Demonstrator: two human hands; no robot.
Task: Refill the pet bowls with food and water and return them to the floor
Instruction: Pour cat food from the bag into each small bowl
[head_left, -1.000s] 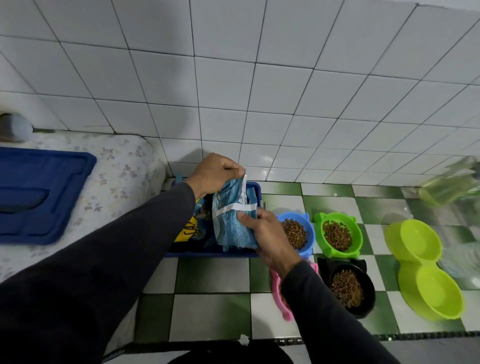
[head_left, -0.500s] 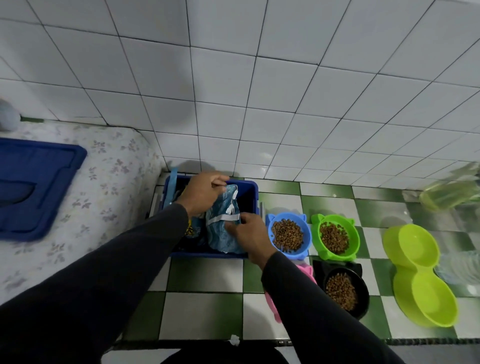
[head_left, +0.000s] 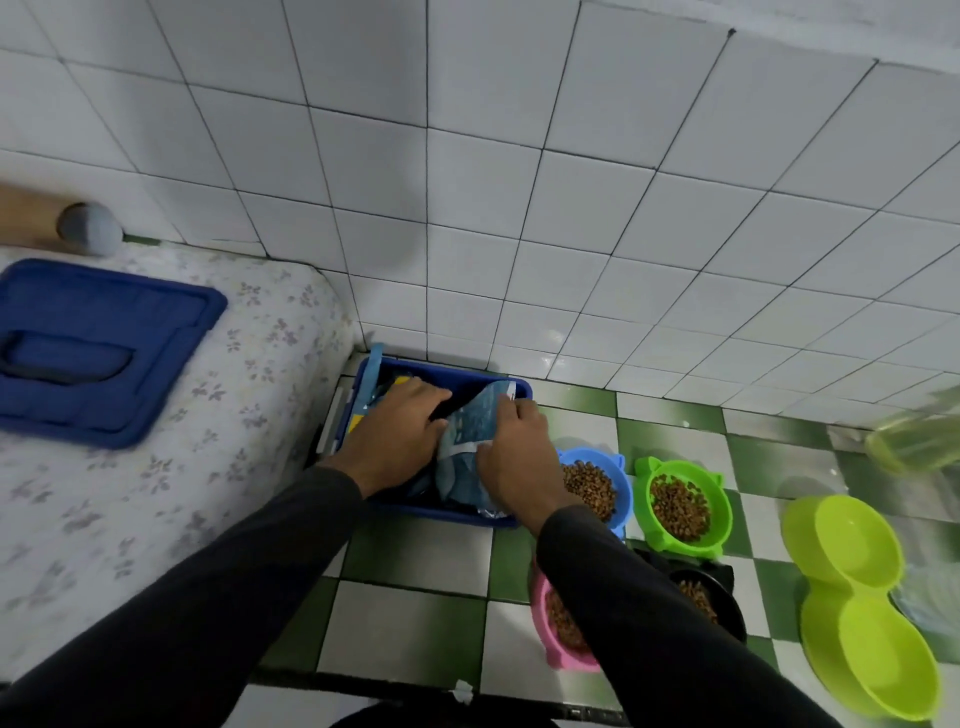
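Left hand (head_left: 395, 431): lay flat inside the blue bin (head_left: 447, 514), fingers straight.
Right hand (head_left: 514, 452): pinched the food bag (head_left: 467, 431).
Food bag: stood in the bin.
Bowls: blue bowl (head_left: 613, 462) and green bowl (head_left: 680, 499) held kibble on the floor (head_left: 415, 623).

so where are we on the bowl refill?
Done: kibble sits in the blue bowl, green bowl, pink bowl and black bowl. In hand: both hands put the blue food bag into the blue bin. Left: the lime double bowl looks empty.

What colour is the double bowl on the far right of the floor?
The double bowl is lime green, both cups without kibble; it shows only in the head view.
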